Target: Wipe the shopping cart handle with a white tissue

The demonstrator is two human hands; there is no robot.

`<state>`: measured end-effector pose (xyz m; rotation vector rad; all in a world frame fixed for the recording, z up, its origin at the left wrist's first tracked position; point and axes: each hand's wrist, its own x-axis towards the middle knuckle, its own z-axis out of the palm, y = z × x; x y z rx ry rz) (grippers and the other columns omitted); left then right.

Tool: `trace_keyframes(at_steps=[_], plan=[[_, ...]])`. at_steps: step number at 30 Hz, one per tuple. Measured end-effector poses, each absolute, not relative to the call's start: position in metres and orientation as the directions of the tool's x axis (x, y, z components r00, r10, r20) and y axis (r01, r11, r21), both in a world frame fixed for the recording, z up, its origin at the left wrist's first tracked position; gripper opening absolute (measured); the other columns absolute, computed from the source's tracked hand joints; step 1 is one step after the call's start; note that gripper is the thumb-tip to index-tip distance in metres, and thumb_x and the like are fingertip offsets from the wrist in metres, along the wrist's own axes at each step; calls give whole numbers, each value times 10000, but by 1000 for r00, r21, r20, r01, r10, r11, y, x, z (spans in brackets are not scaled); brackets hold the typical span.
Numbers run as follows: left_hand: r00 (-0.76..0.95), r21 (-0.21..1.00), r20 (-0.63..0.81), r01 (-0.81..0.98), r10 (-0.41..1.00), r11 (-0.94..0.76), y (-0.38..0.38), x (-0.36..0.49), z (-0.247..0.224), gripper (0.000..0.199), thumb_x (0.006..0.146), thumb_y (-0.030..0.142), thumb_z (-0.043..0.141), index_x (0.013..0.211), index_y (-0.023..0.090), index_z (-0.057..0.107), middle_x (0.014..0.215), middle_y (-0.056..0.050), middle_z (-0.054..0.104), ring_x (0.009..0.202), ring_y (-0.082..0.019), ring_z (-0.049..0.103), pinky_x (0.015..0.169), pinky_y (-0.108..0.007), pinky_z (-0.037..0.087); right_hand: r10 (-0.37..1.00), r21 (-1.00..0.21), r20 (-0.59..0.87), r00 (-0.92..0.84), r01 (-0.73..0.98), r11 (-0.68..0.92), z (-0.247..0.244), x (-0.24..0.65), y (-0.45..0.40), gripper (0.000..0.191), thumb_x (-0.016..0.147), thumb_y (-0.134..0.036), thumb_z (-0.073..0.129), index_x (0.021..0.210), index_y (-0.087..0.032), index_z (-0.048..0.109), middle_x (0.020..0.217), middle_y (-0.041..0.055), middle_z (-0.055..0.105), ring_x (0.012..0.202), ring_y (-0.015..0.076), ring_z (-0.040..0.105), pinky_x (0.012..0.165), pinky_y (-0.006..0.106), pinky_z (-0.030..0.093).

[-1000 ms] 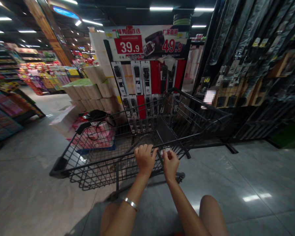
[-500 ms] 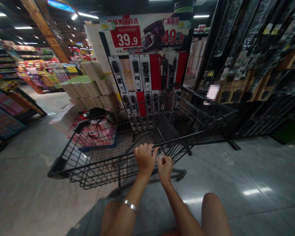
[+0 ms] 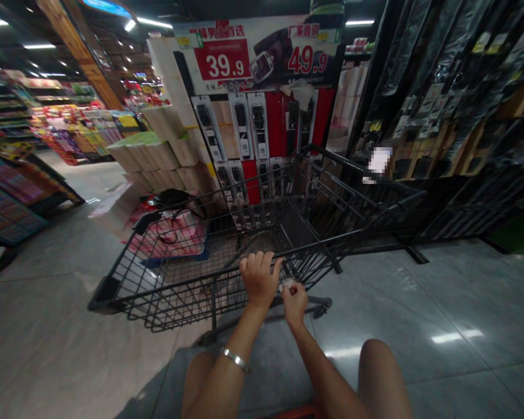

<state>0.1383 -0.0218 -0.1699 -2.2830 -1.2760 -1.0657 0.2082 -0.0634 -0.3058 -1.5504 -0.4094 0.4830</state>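
One cart (image 3: 297,226), white wad (image 3: 286,285) below its rail (image 3: 218,275)

Head view: the right hand (image 3: 295,301) sits lower and nearer the left hand (image 3: 259,280) than a second ago, so work seems centred below the rail. It pinches the wad; the left curls over the rail. Pink packs (image 3: 187,233) show through the basket (image 3: 105,293), beyond it.

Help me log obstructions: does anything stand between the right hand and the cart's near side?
Nothing visible. The right hand holds something whitish by the cart's near side; the left hand, on the top rail, is beside it.
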Motion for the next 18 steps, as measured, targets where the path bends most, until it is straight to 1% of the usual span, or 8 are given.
trace_keyframes(at_steps=[2, 4, 6, 8, 13, 18], plan=[[327, 69, 745, 829, 581, -555, -22, 138, -170, 208, 843, 389, 535, 838, 201, 624, 693, -24, 595, 732, -195, 479, 714, -334, 278, 535, -983, -166, 828, -181, -23, -314, 205, -62, 205, 549, -308, 662, 543, -203, 485, 460, -64, 461, 484, 127, 463, 515, 272, 410], [328, 61, 752, 828, 572, -557, -22, 138, -171, 215, 843, 395, 534, 836, 201, 625, 684, -23, 590, 724, -194, 476, 710, -334, 277, 545, -944, -271, 793, -329, 10, -319, 202, -57, 253, 536, -353, 691, 561, -195, 495, 456, -50, 510, 455, 136, 511, 482, 283, 451], [331, 58, 752, 828, 569, -558, -21, 138, -171, 221, 846, 400, 528, 834, 202, 627, 683, -24, 589, 723, -193, 476, 707, -334, 275, 565, -889, -350, 747, -456, 52, -319, 201, -52, 288, 525, -376, 721, 577, -185, 513, 486, -23, 570, 470, 149, 566, 487, 294, 500], [334, 66, 742, 826, 581, -559, -21, 138, -172, 229, 854, 401, 513, 841, 204, 629, 689, -27, 592, 730, -194, 479, 708, -335, 274, 592, -831, -399, 701, -549, 90, -316, 203, -48, 299, 508, -368, 751, 587, -177, 535, 516, -5, 612, 502, 152, 604, 510, 292, 534], [328, 131, 677, 827, 659, -546, -23, 142, -171, 246, 870, 400, 479, 876, 208, 632, 734, -42, 607, 767, -202, 486, 736, -347, 282, 631, -731, -453, 630, -667, 141, -303, 216, -48, 270, 468, -275, 781, 575, -179, 552, 531, -5, 635, 519, 146, 629, 509, 270, 558], [323, 146, 644, 838, 694, -525, -29, 148, -169, 229, 865, 395, 485, 879, 215, 626, 768, -48, 608, 783, -205, 483, 745, -355, 292, 643, -697, -474, 601, -703, 144, -293, 223, -56, 240, 501, -204, 759, 567, -183, 530, 521, -7, 628, 480, 136, 615, 448, 237, 541]])
